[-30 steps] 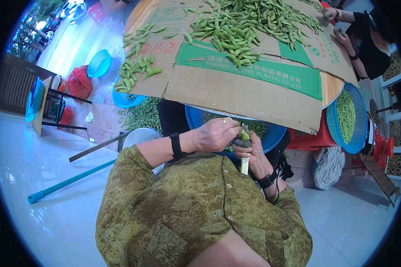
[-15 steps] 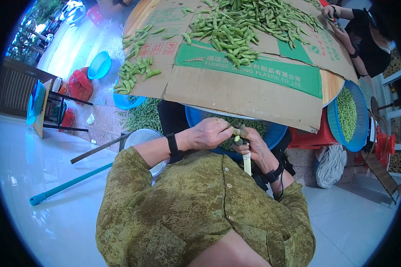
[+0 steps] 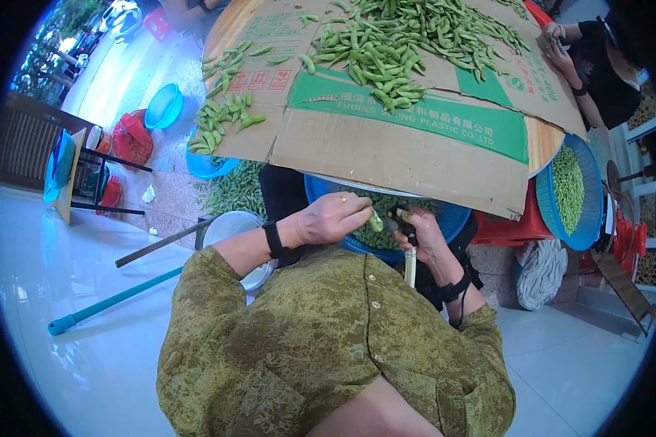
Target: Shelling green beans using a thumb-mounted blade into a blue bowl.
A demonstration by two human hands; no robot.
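My left hand (image 3: pixel 332 218) pinches a green bean pod (image 3: pixel 375 219) at its fingertips. My right hand (image 3: pixel 424 237) sits just right of it, gripping a small knife with a pale handle (image 3: pixel 410 266) that points down. Both hands hover over a blue basin (image 3: pixel 444 218) of shelled green beans, under the edge of a cardboard sheet (image 3: pixel 386 142). A heap of unshelled pods (image 3: pixel 393 36) lies on that cardboard. My olive patterned sleeves fill the lower part of the view.
Another person's hands (image 3: pixel 557 36) work at the table's far right. A blue basket of beans (image 3: pixel 570 191) and a red stool (image 3: pixel 503 227) stand to the right. A white bucket (image 3: pixel 229 226), a teal pole (image 3: pixel 109 302) and a blue bowl (image 3: pixel 164 105) lie left.
My two hands were pressed together on the pod; they have drawn slightly apart, the left shifting left with the pod and the right shifting right with the knife.
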